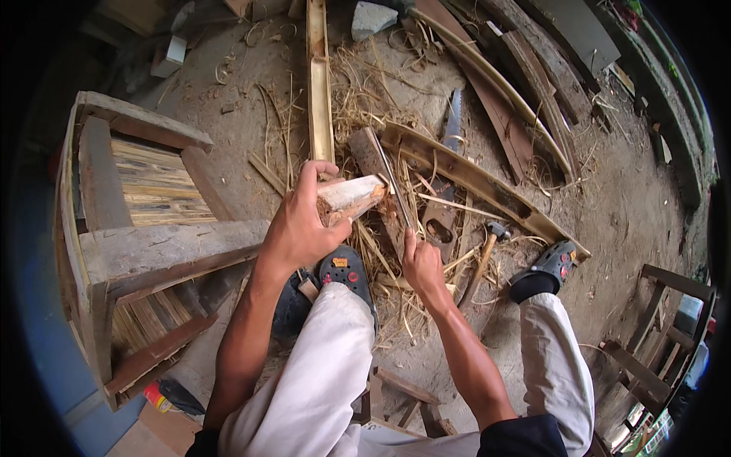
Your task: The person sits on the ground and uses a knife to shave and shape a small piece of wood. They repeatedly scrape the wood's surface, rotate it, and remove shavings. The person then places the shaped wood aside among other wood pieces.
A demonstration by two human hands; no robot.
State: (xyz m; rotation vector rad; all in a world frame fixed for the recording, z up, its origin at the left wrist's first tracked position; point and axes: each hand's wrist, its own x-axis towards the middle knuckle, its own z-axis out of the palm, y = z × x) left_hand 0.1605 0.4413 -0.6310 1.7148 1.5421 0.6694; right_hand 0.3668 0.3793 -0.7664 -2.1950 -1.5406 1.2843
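Observation:
My left hand (293, 228) is wrapped around a short, rough wood block (352, 195), holding it tilted in front of my left foot. The block's right end looks chipped and pale orange. My right hand (423, 265) grips the lower end of a long, narrow blade (397, 189), probably a machete; its handle is hidden in the fist. The blade points away from me and lies against or very close to the block's right end. Beneath both is a thick dark timber (368, 155) on the ground.
A hammer (483, 263) and a handsaw (452, 126) lie to the right among curly shavings (373, 84). Split bamboo lengths (487, 186) cross the dirt. At left stands a wooden frame with slats (171, 247). Planks (487, 91) lie far right; a small wooden rack (647, 335) stands near right.

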